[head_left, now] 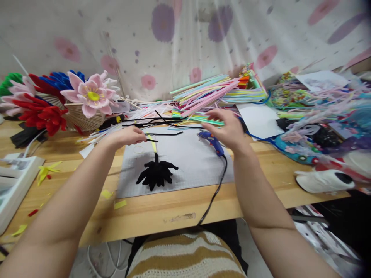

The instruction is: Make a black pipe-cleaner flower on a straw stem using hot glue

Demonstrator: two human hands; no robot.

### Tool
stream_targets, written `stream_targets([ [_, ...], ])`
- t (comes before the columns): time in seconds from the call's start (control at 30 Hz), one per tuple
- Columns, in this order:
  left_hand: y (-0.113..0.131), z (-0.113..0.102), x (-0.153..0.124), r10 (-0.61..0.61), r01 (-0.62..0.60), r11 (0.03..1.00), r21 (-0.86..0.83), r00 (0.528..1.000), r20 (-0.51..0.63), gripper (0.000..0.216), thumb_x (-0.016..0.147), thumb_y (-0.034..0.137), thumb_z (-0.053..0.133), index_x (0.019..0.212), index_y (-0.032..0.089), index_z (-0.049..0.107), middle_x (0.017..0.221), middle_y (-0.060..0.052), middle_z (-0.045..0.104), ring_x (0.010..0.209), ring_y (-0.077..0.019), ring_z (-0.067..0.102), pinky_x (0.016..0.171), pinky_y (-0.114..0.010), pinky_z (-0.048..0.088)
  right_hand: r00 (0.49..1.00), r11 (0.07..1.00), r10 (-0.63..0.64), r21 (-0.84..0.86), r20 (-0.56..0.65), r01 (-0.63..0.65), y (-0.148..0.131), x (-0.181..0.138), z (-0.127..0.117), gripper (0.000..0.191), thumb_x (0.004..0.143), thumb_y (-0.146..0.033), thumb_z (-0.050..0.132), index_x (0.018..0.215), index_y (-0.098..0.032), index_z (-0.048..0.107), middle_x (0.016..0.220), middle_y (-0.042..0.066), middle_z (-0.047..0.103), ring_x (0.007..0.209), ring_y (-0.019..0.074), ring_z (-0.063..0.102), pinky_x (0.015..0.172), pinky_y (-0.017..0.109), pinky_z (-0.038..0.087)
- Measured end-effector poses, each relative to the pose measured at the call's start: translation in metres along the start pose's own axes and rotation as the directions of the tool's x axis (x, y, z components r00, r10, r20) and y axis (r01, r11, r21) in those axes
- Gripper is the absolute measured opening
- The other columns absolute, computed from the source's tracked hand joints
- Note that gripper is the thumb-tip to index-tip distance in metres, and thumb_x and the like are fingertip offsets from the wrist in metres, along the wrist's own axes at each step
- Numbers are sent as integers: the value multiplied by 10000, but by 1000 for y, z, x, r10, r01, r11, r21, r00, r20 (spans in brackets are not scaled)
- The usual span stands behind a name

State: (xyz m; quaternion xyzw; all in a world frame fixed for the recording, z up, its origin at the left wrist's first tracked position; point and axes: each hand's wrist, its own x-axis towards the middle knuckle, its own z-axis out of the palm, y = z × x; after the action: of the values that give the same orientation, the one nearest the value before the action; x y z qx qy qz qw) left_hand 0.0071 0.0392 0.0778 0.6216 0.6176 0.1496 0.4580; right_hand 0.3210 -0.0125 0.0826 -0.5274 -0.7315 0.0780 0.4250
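Note:
My left hand [131,136] is closed, with two black pipe cleaner ends [165,134] sticking out of its fingers to the right. My right hand [227,127] hovers over the mat's right side, thumb and fingers apart. Its thumb is close to the end of a long black pipe cleaner [176,125]; I cannot tell whether they touch. Several black pipe cleaners lie between the hands at the mat's far edge. A black fuzzy flower [156,172] rests petals toward me on the grey mat [191,170], its stem yellow further up. Beside my right wrist lies a blue glue gun [213,143].
Pastel pipe cleaners [207,92] are heaped at the back. Finished fuzzy flowers [92,94] stand back left, near a white power strip [20,185]. A white spool [324,181] lies right. The glue gun's cord [216,193] drops over the front edge.

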Motion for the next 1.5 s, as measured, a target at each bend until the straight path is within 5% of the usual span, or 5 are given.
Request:
stream_targets([
  [0.3, 61, 17, -2, 200, -261, 795, 547, 965, 170, 56, 517, 188, 650, 564, 209, 671, 534, 21, 570, 545, -119, 462, 503, -211, 267, 629, 934, -158, 321, 761, -154, -43, 48, 103, 226, 662, -343, 589, 707, -133, 660, 617, -20, 570, 587, 87, 466, 580, 226, 329],
  [0.5, 57, 23, -1, 342, -380, 757, 531, 924, 173, 38, 583, 220, 634, 604, 218, 666, 602, 4, 568, 655, -149, 498, 597, -221, 322, 653, 785, -106, 467, 750, -408, -25, 38, 114, 137, 611, -273, 602, 620, -139, 575, 535, -63, 455, 504, 49, 365, 504, 206, 266],
  [0.73, 1, 35, -9, 360, -383, 916, 122, 647, -672, 170, 733, 300, 533, 844, 187, 595, 891, -41, 570, 811, -155, 512, 660, -219, 391, 735, 243, 157, 696, 660, -676, -3, 17, 116, 261, 542, -276, 678, 661, -176, 469, 523, -92, 428, 441, 23, 338, 447, 171, 233],
  [0.9, -63, 67, -4, 14, -29, 997, -76, 982, -190, 284, 662, 439, 598, 662, 156, 576, 554, -9, 555, 484, -118, 471, 461, -216, 320, 729, 69, 224, 735, 647, -674, 8, -5, 122, 303, 550, -292, 694, 680, -183, 443, 525, -89, 457, 429, 23, 367, 435, 160, 259],
  [1.5, -12, 75, -23, 120, -217, 740, -636, 974, -193, 351, 571, 332, 723, 841, 138, 613, 696, -11, 646, 643, -108, 599, 676, -236, 454, 870, 145, 175, 862, 461, -486, -39, 13, 116, 263, 571, -256, 673, 752, -195, 493, 591, -77, 503, 495, 46, 462, 480, 185, 371],
])
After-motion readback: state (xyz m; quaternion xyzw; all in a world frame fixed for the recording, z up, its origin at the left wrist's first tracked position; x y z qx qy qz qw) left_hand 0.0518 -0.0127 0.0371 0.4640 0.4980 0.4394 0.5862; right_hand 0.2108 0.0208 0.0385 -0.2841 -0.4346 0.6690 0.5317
